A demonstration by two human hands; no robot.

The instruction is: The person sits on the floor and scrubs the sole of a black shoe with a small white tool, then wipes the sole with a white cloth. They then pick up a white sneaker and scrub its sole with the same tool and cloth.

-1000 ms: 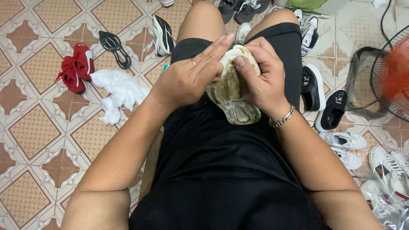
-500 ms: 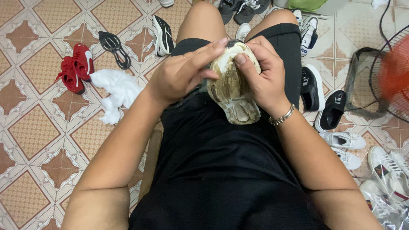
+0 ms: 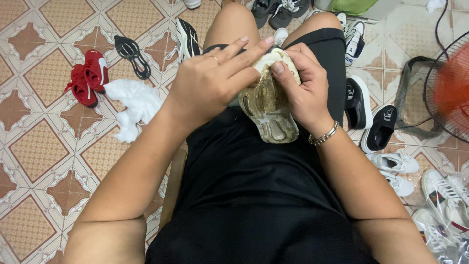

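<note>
Cream-coloured and grimy, the shoe (image 3: 270,100) lay sole-up on the person's lap, against the black shorts, its worn tread facing the camera and its toe pointing away toward the knees. The right hand (image 3: 305,93) was curled around the shoe's right edge, thumb pressed onto the sole near the toe and fingers wrapped behind it in a firm hold; a metal bracelet (image 3: 323,135) sat at that wrist. The left hand (image 3: 212,83) lay over the shoe's left side with fingers stretched nearly straight and close together, the fingertips reaching the toe end; whether it gripped anything beneath the palm I could not tell. A ring showed on one of its fingers.

On the patterned tile floor (image 3: 44,161), toward its left edge, sat a pair of red shoes (image 3: 88,83) just beside a crumpled white cloth (image 3: 134,105), with a black insole (image 3: 132,55) near them. Black sneakers (image 3: 369,110) and white sneakers (image 3: 398,168) lay scattered along the right side, near a fan (image 3: 447,88) at the right edge.
</note>
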